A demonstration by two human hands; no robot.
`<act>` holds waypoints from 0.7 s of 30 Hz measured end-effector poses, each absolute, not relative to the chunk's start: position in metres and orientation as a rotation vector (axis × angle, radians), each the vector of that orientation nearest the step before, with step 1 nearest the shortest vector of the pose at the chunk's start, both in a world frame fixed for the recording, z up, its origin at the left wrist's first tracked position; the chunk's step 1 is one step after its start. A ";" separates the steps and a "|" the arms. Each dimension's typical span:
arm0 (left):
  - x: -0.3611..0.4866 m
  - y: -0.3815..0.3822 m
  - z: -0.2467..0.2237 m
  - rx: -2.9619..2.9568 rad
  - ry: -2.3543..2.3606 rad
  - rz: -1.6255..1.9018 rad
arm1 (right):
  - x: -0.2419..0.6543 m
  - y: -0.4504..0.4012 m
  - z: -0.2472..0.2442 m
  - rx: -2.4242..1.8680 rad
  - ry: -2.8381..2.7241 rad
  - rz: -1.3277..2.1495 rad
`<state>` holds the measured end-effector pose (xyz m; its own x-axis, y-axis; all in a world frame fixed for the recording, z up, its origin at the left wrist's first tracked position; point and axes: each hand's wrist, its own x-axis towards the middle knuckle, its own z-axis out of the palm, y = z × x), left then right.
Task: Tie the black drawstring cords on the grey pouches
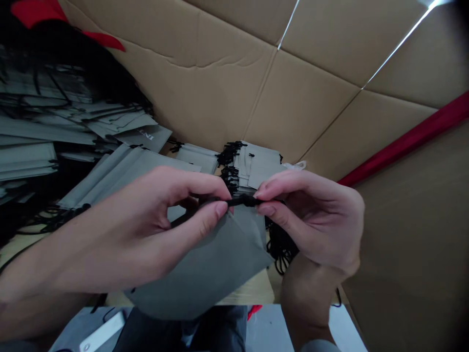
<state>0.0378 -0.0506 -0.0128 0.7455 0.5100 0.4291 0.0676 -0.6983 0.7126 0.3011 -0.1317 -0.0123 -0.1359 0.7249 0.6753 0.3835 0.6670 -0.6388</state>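
A knotted black cord (pixel 246 199) runs between my two hands, at the corner of a grey fabric pouch (pixel 216 264). My left hand (pixel 172 220) pinches the cord between thumb and forefinger, left of the knot. On the other side, my right hand (pixel 311 215) grips it with thumb and fingertips close against the knot. The pouch hangs below my hands, its upper part partly hidden by the left one. A bundle of black cords (pixel 282 247) lies just beneath my right hand.
Stacked grey pouches (pixel 29 129) with black cords fill the left side. Smaller stacks (pixel 258 159) stand behind my hands. Cardboard walls (pixel 220 63) rise at the back and right, with a dark red strip (pixel 406 139) along the right. A white device (pixel 102 332) lies low at left.
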 end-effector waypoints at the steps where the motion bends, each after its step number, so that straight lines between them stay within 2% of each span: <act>1: 0.039 -0.050 -0.012 2.232 0.443 0.815 | 0.300 -0.133 -0.012 -0.921 -1.738 0.345; 12: 0.049 -0.041 -0.006 2.233 0.388 0.760 | 0.295 -0.133 -0.011 -0.960 -1.699 0.207; 18: 0.052 -0.037 -0.004 2.162 0.348 0.737 | 0.300 -0.127 -0.013 -0.908 -1.817 0.404; 21: 0.052 -0.036 -0.005 2.195 0.334 0.723 | 0.301 -0.124 -0.013 -0.887 -1.886 0.358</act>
<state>0.0523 -0.0360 -0.0051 0.8033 0.4512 0.3888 0.0043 -0.6573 0.7537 0.3009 -0.1244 -0.0129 -0.2503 0.7125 0.6555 0.4223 0.6896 -0.5883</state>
